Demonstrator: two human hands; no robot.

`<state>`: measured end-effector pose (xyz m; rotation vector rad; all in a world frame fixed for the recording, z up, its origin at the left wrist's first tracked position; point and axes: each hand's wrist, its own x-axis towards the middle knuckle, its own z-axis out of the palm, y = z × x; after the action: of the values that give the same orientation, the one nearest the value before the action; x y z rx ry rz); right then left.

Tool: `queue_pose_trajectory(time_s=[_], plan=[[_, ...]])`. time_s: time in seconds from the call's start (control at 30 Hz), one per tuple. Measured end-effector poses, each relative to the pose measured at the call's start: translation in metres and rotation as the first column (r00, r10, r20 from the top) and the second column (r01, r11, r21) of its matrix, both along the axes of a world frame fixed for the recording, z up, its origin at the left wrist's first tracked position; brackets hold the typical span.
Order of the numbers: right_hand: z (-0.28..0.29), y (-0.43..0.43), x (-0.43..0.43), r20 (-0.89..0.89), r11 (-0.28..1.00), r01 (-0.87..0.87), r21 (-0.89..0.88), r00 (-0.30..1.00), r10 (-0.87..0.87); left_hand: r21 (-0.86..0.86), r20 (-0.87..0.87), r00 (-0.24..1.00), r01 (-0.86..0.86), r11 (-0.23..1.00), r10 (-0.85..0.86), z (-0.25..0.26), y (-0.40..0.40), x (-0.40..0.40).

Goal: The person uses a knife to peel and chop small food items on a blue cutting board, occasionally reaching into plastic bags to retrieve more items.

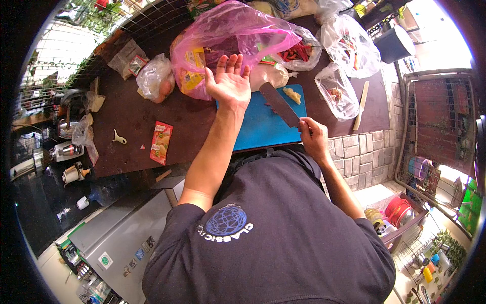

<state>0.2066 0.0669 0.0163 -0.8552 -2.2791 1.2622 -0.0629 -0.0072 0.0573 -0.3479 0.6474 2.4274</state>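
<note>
My left hand [229, 83] is raised with the palm up and the fingers apart, holding nothing. It hides part of a pink plastic bag [265, 36] and of a blue cutting board [258, 131]. In my right hand [314, 138] is the handle of a cleaver [280, 104] with a broad dark blade. The blade points away to the upper left, over the board. Beyond it, a pale yellow piece of food [292, 95] lies near the board's far right corner. Small dark red bits [274, 110] show beside the blade.
Red chillies [296, 52] fill a clear bag behind the board. To the right lie another clear bag [336, 93] and a pale-handled knife [362, 102]. A red seasoning packet [161, 142], a peeler [119, 137] and a bagged bundle [156, 78] rest on the brown table [190, 121].
</note>
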Motion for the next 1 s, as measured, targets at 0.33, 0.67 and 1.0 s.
queue_pose_trajectory(time_s=[0.33, 0.67, 1.0], plan=[[0.032, 0.012, -0.02, 0.015, 0.989, -0.045, 0.141, 0.999, 0.043, 0.05, -0.361, 0.883, 0.339, 0.94, -0.299, -0.003, -0.006, 0.022], [0.018, 0.024, 0.014, -0.006, 0.96, -0.138, 0.243, 0.99, 0.144, 0.028, -0.448, 0.808, 0.44, 0.898, -0.382, -0.021, -0.019, 0.003], [0.01, 0.003, -0.006, 0.017, 0.997, -0.009, 0.077, 1.0, 0.008, -0.033, -0.459, 0.807, 0.404, 0.914, -0.373, -0.004, -0.011, 0.029]])
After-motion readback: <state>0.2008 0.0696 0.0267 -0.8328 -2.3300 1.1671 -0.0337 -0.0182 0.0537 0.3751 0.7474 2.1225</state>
